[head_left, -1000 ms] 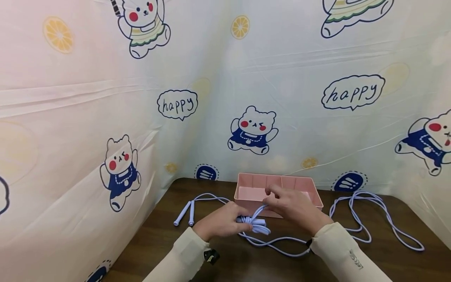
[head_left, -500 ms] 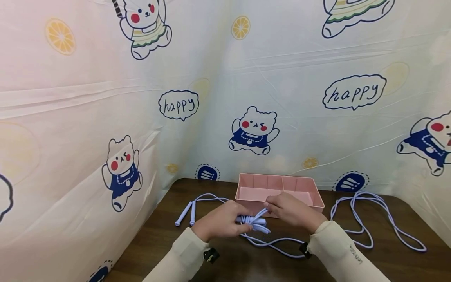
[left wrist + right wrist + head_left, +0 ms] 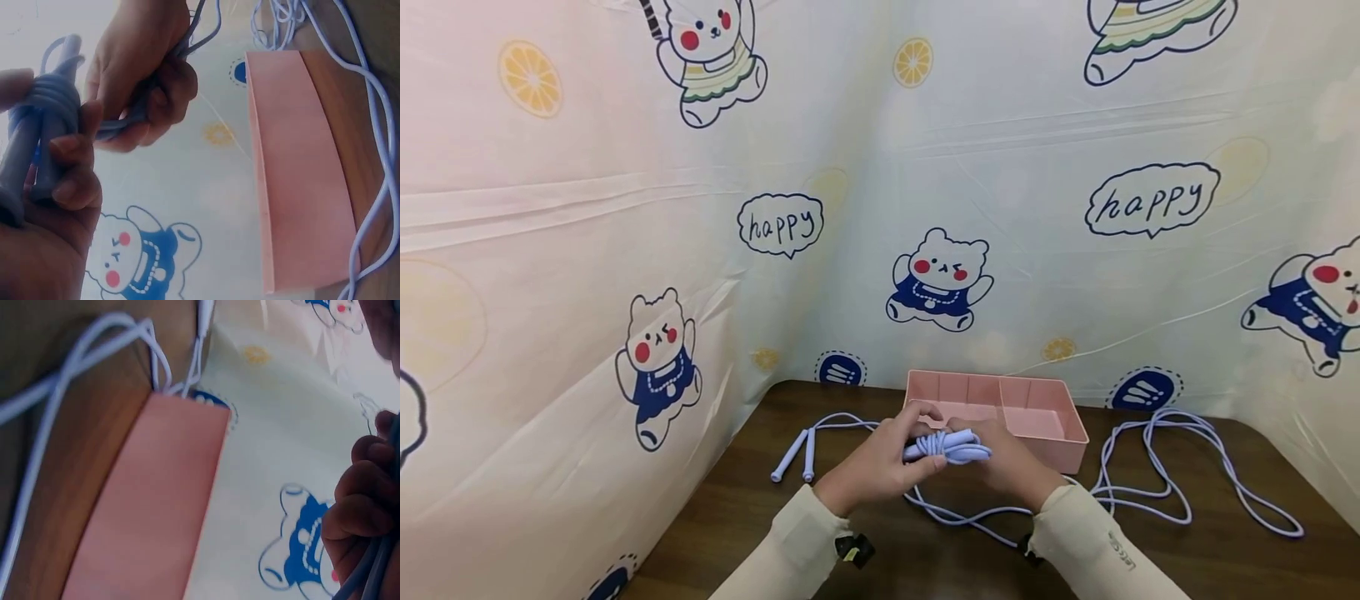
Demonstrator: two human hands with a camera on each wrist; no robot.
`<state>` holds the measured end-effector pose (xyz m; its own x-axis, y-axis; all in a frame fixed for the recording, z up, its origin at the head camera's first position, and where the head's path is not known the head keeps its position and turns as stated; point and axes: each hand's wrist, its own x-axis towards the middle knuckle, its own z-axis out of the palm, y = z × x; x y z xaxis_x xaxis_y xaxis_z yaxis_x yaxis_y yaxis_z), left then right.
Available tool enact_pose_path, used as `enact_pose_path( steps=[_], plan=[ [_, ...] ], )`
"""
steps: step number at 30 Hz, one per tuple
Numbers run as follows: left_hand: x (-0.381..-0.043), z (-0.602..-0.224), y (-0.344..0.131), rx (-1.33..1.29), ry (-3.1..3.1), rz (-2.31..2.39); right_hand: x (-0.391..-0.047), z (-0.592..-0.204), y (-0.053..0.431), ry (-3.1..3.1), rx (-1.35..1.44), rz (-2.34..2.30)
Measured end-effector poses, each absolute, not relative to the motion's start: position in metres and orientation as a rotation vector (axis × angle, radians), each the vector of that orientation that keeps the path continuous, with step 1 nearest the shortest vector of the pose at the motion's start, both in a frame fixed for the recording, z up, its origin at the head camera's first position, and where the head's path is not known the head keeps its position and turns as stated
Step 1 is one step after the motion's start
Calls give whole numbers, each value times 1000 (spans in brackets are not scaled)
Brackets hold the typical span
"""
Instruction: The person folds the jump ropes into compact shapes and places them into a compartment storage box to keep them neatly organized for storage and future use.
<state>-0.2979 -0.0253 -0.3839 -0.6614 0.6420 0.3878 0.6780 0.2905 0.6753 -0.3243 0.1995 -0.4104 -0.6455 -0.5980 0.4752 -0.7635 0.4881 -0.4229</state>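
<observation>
My left hand [image 3: 880, 462] grips a light-blue jump rope [image 3: 951, 447] above the table, its two handles side by side with rope wound round their middle. In the left wrist view the coiled windings [image 3: 53, 100] sit between thumb and fingers, and the handle ends point toward the palm. Just right of the bundle, my right hand [image 3: 1011, 462] holds doubled rope strands. Its curled fingers [image 3: 365, 487] close round them in the right wrist view, and loose strands trail from the fist [image 3: 140, 75] in the left wrist view.
A pink divided box [image 3: 1060, 450] stands behind the hands on the dark wooden table [image 3: 730, 517]. Two more light-blue handles [image 3: 788, 457] lie to the left. Loose rope [image 3: 1232, 475] loops across the right side, and crossed strands [image 3: 951, 512] lie in front. A printed curtain [image 3: 850, 292] hangs behind.
My right hand has come down and left, closer to the bundle. The left hand has raised and turned the bundle slightly, so its windings and handle show more plainly.
</observation>
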Motion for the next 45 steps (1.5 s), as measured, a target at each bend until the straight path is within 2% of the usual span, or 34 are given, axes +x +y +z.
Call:
enact_pose_path(
  steps=[7,19,26,35,45],
  plan=[
    [-300,-385,-25,-1231,-2399,-1188,-311,-411,194,-2650,943,993],
    [-312,-390,-29,-1035,-2457,-1092,-302,-412,192,-2528,1126,884],
    [-324,-391,-35,-851,-2644,-1056,-289,-394,200,-2532,1135,518],
    [-325,-386,-27,-858,-2787,-911,-275,-356,203,-2396,1131,87],
    [-319,-390,-17,-996,-2896,-851,-276,-326,209,-2234,1235,15]
  ],
)
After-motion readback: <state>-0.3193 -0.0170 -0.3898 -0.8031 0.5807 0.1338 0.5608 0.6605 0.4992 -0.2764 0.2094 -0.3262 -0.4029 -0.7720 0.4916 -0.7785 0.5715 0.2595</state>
